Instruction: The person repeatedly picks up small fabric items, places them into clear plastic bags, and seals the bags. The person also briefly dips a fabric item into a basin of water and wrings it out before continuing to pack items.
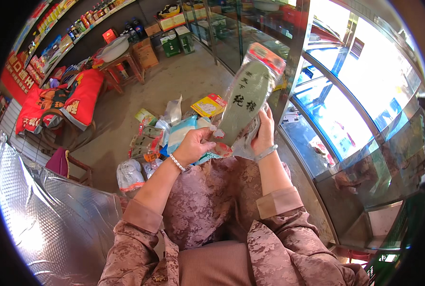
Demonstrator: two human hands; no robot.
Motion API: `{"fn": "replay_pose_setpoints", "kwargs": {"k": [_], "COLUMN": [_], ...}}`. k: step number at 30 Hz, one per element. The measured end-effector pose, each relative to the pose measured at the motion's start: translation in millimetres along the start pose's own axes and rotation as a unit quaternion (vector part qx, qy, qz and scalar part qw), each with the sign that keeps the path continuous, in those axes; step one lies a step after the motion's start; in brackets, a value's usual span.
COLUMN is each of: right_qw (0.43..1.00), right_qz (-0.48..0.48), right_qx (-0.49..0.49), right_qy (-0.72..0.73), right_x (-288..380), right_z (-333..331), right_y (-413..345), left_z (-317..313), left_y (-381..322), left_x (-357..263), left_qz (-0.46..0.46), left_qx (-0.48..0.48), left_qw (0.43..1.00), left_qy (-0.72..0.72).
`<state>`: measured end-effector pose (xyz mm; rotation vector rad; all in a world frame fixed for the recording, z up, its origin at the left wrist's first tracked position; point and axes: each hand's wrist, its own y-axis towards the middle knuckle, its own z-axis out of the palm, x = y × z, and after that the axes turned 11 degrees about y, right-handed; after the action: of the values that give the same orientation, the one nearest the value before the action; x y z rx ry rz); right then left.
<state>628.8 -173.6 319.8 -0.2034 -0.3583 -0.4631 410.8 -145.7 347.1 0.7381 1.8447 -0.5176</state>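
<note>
Above my lap I hold a clear plastic packet with a green insole (246, 94) printed with dark characters; its top edge has a red header. My left hand (194, 144), a beaded bracelet at its wrist, pinches the lower left end of the packet. My right hand (264, 128), wearing a pale bangle, grips its right side, fingers partly hidden behind it. Beyond my knees a pile of packaged goods lies on the floor, with a blue and white packet (181, 134), a yellow and red packet (208, 105), smaller dark green packets (151, 132) and a bagged white bundle (130, 175).
Red bags (85, 96) rest at the left, near a wooden stool (128, 64) bearing a white basin (115, 50). Stocked shelves (101, 16) line the upper left. A glass display case (327, 125) runs along my right. Silvery sheeting (66, 214) covers something at lower left.
</note>
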Motion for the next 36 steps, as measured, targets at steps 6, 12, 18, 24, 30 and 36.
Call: {"fn": "replay_pose_setpoints", "kwargs": {"k": [6,12,18,24,30,36], "right_qw": [0.999,0.991,0.990,0.974,0.946,0.984], "right_qz": [0.005,0.043,0.053,0.063,0.111,0.045], "right_qx": [0.054,0.104,0.093,0.149,0.235,0.055], "right_qy": [0.001,-0.070,-0.096,-0.157,-0.196,-0.163], "right_x": [-11.9,-12.3,-13.1,-8.4,-21.7,-22.5], "right_z": [11.3,20.9,26.7,28.0,24.9,23.0], "right_y": [-11.3,-28.0,-32.4,-42.1,-48.1,-39.4], "left_z": [-1.7,-0.3,-0.8,-15.4,-23.3,-23.7], "left_y": [0.0,-3.0,-10.9,-18.5,-19.4,-23.4], "left_x": [-1.4,-1.2,-4.4,-18.6,-28.2,-20.8], "left_qz": [-0.009,-0.012,-0.014,-0.032,-0.019,-0.021], "left_qx": [-0.045,-0.095,-0.058,-0.139,-0.145,-0.208], "left_qw": [0.999,0.993,0.997,0.973,0.963,0.956], "left_qy": [0.008,-0.071,-0.056,-0.180,-0.225,-0.206]}}
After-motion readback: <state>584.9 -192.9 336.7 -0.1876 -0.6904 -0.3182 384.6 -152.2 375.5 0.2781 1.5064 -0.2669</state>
